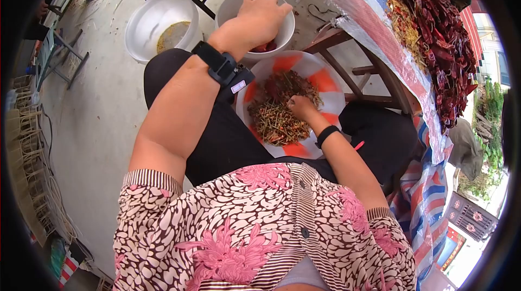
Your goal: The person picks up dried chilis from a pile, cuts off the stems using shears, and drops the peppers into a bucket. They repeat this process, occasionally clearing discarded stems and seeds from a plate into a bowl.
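- The left hand (258, 18) hovers palm-down over the white bowl (227, 8) on the floor, fingers together; any grip is hidden.
- The right hand (301, 107), fingers curled, touches the chilli stems (274, 120) on the lap-borne plate (325, 80).
- Dried chillies (434, 30) cover the desk edge.

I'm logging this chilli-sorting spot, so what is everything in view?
dried chillies: one big pile, dark red, on the cloth at right
cloth: one, red-white-blue striped, draped at right
stool: one, brown wood, beside the basin
bucket: one, white, ground at left, yellowish seeds inside
bowl: one, white, ground ahead, a few red chillies inside
basin: one, orange and white, centre, nearest the body
stems: one heap, green-brown, in the basin
wristbands: two, black, one per wrist
left hand: one, over the bowl
right hand: one, in the stems
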The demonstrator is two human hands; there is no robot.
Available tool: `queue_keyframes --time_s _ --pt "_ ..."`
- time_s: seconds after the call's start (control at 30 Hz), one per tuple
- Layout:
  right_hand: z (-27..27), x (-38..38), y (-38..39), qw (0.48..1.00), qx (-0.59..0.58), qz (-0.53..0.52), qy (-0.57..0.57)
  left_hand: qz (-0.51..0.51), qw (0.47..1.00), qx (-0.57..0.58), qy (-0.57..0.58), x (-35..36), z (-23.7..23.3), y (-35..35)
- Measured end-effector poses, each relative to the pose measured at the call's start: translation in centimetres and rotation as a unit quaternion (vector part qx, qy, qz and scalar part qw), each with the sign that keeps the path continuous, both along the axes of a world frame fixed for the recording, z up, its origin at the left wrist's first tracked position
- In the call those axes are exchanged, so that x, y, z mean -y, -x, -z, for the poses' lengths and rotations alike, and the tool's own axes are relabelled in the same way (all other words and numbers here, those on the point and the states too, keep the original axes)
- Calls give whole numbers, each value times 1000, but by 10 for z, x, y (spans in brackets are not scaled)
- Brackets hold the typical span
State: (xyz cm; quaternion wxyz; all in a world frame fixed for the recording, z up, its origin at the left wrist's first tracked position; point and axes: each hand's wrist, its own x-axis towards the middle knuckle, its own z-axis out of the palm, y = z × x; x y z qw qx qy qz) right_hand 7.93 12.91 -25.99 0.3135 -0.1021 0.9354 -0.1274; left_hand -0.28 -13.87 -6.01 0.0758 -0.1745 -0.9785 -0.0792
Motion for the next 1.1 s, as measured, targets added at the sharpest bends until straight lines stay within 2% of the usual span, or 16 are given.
queue_keyframes --time_s 0.03,0.2,0.23,0.37,0.4,0.43,0.47,0.5,0.53,0.6,0.63,0.7,0.9,1.03,1.1 --pt "13 3 1 999 33 -7 21 -2 999 37 6 0 -4 2" --pt "61 3 6 991 -11 -24 133 39 987 155 12 -10 -12 1" --pt "89 -5 9 977 -36 -35 209 46 983 176 27 -13 -16 -1" --pt "116 2 18 978 18 22 209 103 973 208 8 -17 -6 -8" --pt "141 -4 21 974 58 36 215 94 965 243 -27 -24 3 -5" --pt "155 -4 22 969 100 66 216 103 962 255 4 -30 7 -3" --pt "138 5 23 967 114 91 211 102 944 307 57 -38 -3 2" --pt "176 -2 25 965 140 135 178 85 950 296 55 -50 22 5" --pt "126 21 27 935 232 221 152 113 940 316 62 -44 5 3" --pt "153 18 34 939 251 191 139 146 951 270 47 -54 36 7" --pt "164 20 36 939 250 193 139 116 953 276 44 -61 42 8" --pt "179 25 40 938 244 200 143 137 932 330 54 -52 10 5" --pt "216 12 43 932 205 238 182 138 949 281 34 -56 35 5" --pt "233 -12 40 928 162 257 218 145 959 244 20 -50 21 -4" --pt "247 -27 36 937 101 231 243 144 961 236 2 -46 22 -6"
